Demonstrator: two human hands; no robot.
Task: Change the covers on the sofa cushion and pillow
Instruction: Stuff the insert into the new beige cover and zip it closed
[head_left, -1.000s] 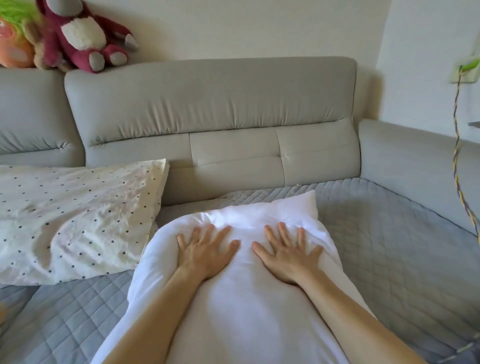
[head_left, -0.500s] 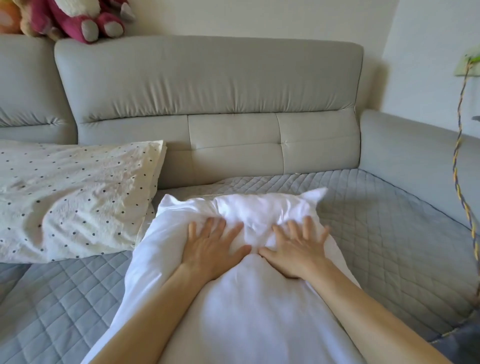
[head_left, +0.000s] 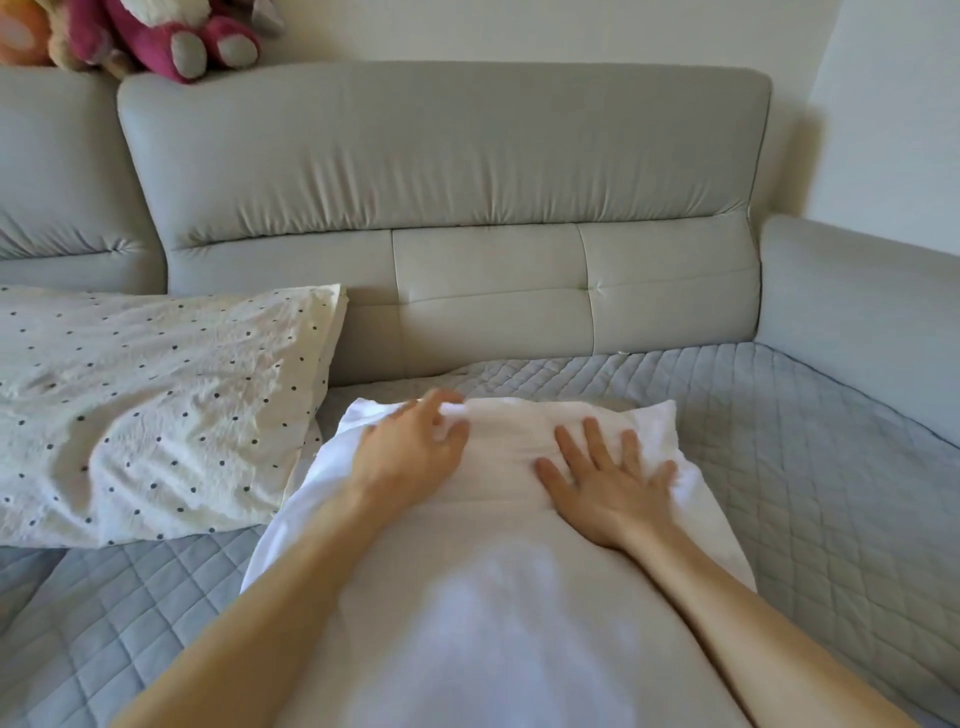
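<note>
A grey sofa (head_left: 467, 171) with a quilted seat cover (head_left: 810, 467) holds a white pillow (head_left: 493, 597) lying lengthwise. A polka-dot pillow (head_left: 150, 410) lies beside it. The right hand (head_left: 608, 488) presses flat, fingers spread; the left hand (head_left: 410, 452) pinches the bunched far edge.

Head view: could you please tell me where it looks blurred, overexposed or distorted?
Head view: the left hand is smeared at its fingertips, the right hand sharper; the white pillow is washed out and soft near the bottom edge; the sofa backrest bows from the wide-angle lens.
</note>
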